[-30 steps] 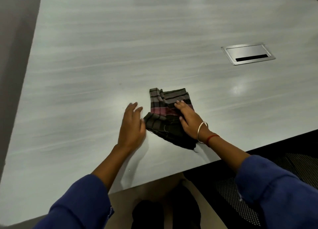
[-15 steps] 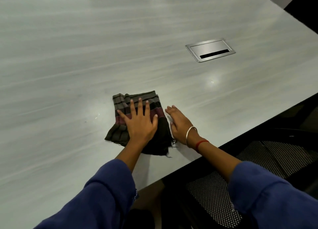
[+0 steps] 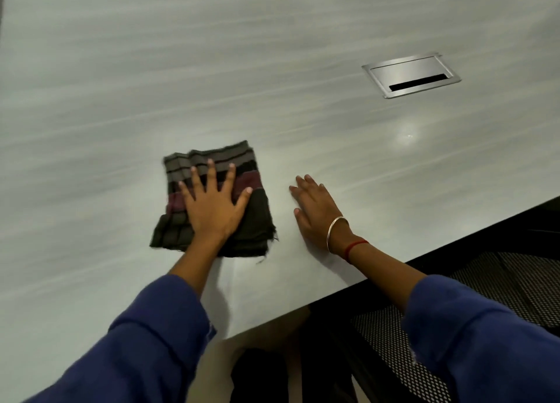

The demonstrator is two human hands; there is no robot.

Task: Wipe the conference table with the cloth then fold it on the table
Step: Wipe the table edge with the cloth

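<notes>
A folded cloth (image 3: 178, 172), dark with grey and maroon stripes, lies on the pale grey conference table (image 3: 212, 69) near its front edge. My left hand (image 3: 216, 204) rests flat on top of the cloth with its fingers spread, covering the cloth's middle. My right hand (image 3: 318, 211) lies flat on the bare tabletop a short way to the right of the cloth, apart from it, with a bangle and a red thread on the wrist.
A metal cable hatch (image 3: 412, 75) with a dark slot is set flush in the table at the far right. A black mesh chair (image 3: 454, 320) stands below the table's front edge on the right.
My right hand has left the cloth and settled on the table to its right. My left hand has moved from beside the cloth onto its top, pressing it flat.
</notes>
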